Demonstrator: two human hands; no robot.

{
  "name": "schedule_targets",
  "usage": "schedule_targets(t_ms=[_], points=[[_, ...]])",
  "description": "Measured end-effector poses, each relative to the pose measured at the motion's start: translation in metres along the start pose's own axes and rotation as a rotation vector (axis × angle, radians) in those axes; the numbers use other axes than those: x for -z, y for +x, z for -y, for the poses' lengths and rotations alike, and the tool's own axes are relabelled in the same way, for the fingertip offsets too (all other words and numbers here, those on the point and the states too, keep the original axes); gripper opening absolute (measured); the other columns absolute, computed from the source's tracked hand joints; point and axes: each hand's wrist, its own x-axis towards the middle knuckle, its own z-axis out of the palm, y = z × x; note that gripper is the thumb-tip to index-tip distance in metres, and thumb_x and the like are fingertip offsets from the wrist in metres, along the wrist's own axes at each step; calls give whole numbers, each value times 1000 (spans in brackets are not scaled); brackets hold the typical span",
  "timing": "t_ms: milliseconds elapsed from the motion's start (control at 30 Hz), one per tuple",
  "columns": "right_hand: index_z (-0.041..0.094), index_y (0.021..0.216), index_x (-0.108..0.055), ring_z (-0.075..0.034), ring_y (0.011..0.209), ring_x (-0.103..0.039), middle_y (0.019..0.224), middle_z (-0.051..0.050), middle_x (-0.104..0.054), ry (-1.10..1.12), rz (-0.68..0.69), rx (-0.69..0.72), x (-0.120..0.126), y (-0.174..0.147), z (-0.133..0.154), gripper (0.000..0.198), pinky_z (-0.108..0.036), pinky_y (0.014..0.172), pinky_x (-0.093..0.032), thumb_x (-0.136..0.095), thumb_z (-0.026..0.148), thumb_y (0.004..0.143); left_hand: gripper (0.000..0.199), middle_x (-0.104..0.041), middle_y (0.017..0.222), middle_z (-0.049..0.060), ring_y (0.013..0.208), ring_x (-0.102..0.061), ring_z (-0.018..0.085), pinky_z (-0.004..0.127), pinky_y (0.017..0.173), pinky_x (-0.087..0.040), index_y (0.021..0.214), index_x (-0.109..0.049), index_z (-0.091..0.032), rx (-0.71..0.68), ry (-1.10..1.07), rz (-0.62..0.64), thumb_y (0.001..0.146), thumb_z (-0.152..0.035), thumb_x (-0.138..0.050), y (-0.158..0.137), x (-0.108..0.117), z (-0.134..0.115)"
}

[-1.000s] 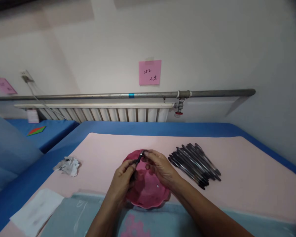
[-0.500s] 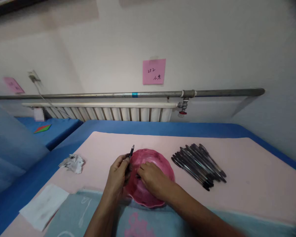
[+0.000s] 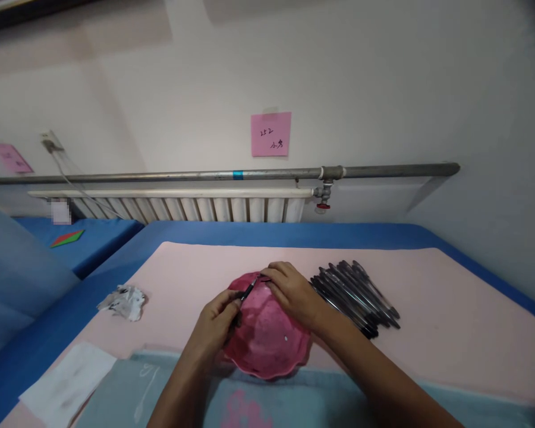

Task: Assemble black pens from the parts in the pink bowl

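Observation:
Over the left side of a pink scalloped bowl (image 3: 271, 339), my left hand (image 3: 218, 315) is closed around a black pen (image 3: 248, 289), its bare tip pointing up and to the right. My right hand (image 3: 292, 294) reaches across the bowl's far rim. Its fingertips pinch a small dark pen cap (image 3: 265, 278), close to the pen's tip; whether the two touch I cannot tell. One small pale speck shows inside the bowl. Right of the bowl lies a row of several capped black pens (image 3: 354, 297), partly behind my right forearm.
Crumpled stained tissue (image 3: 123, 302) and a folded white sheet (image 3: 69, 383) lie on the left. A grey-blue patterned cloth (image 3: 160, 386) runs along the near edge of the pink table cover (image 3: 450, 321). Behind the blue table edge are a radiator (image 3: 223, 208) and a pipe.
My right hand has come up out of the bowl to its far rim, with the cap in its fingers. The pen in my left hand now leans toward it. The view has shifted slightly.

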Motion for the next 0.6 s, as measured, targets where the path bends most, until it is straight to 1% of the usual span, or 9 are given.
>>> schedule_targets(t_ms=[133,233,300,367,433,533,567,600], points=[[17,108,-59,-22,99,-51,104,-12,-57,-80,6,85,3,0,3,27,-40,85,-48,-45,10,85,27,-45,50,-9,36,-27,3,17,36,-14,92,-56,-18,13,30,20,74,-39,-56,-2,2,0],[19,107,-60,-22,102,-51,110,-12,-56,-106,6,119,4,0,4,30,-40,87,-48,-42,8,86,29,-47,50,-8,36,-28,3,17,36,-14,92,-57,-18,22,39,43,73,-38,-58,-3,3,-2],[20,109,-59,-21,104,-52,111,-11,-55,-53,4,114,3,-2,5,34,-39,87,-49,-41,6,84,27,-49,51,-7,36,-28,3,17,36,-14,89,-57,-18,10,47,47,73,-39,-58,-3,2,-3],[19,114,-56,-20,106,-52,112,-12,-55,11,-4,101,1,-3,8,39,-39,90,-48,-40,3,82,25,-50,51,-6,35,-28,4,18,36,-15,81,-57,-18,-16,57,32,75,-43,-56,-3,2,-2],[18,119,-52,-20,108,-51,114,-12,-54,54,-15,101,-3,-5,11,45,-40,93,-47,-39,1,79,29,-47,49,-7,36,-28,4,18,36,-16,73,-55,-18,-40,61,-10,77,-47,-53,-2,2,0],[18,122,-50,-20,112,-50,117,-12,-54,119,-11,120,-7,-6,17,49,-41,96,-45,-37,0,78,34,-41,46,-7,36,-28,5,18,36,-16,69,-54,-18,-51,62,-66,77,-50,-52,-1,1,2],[18,122,-49,-20,113,-49,118,-12,-54,145,-26,97,-7,-5,19,47,-41,97,-44,-37,2,79,34,-41,46,-7,36,-29,5,18,36,-16,68,-55,-18,-51,53,-72,77,-50,-52,-1,1,2],[18,121,-50,-20,114,-49,119,-12,-54,166,-60,41,-7,-4,20,45,-40,98,-43,-38,4,80,33,-42,46,-7,36,-29,5,18,36,-16,69,-55,-17,-49,36,-73,77,-49,-53,-1,1,2]])
